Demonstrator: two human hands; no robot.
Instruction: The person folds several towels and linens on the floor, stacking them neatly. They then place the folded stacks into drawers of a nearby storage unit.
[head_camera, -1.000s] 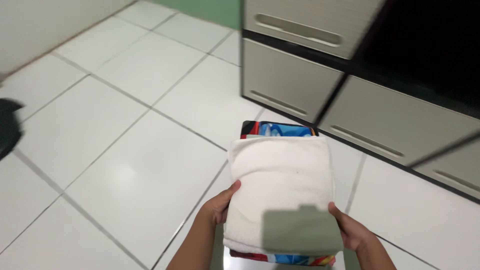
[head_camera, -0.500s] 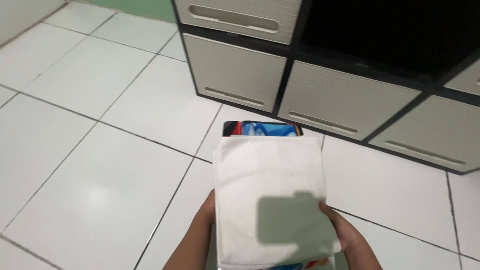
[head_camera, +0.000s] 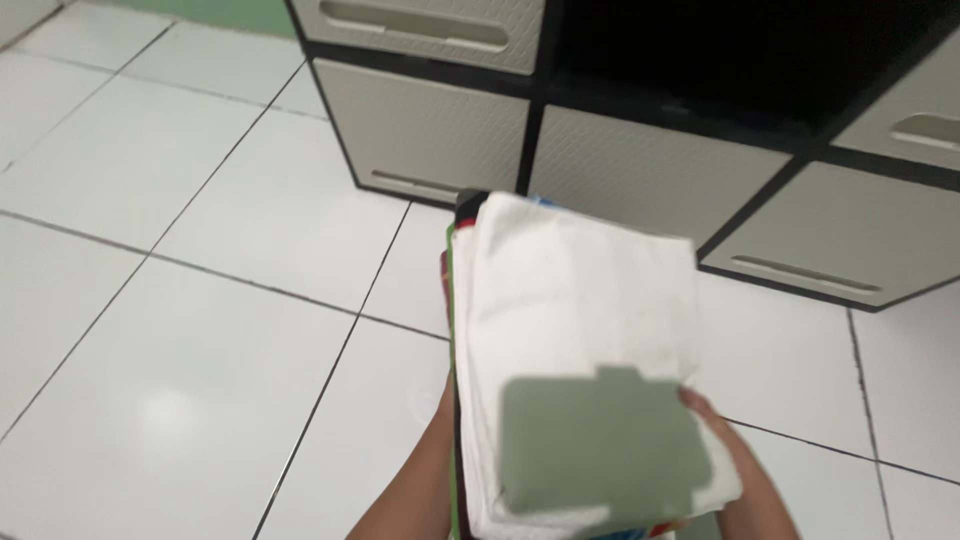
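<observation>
The left hand (head_camera: 443, 415) is gripping the left edge of a stack of folded cloth, mostly hidden behind it, with a white towel (head_camera: 570, 330) lying on top and coloured cloth (head_camera: 452, 300) showing along the side. The right hand (head_camera: 722, 450) is clasping the stack's right edge, thumb pressing on the towel. The stack is hanging above the white tiled floor (head_camera: 200, 300), just before a cabinet of beige drawers (head_camera: 430, 120).

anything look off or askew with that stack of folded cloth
Slightly: the white towel sits skewed on the colourful folded cloth beneath, whose edges peek out on the left. Nothing spilled or damaged.
</observation>
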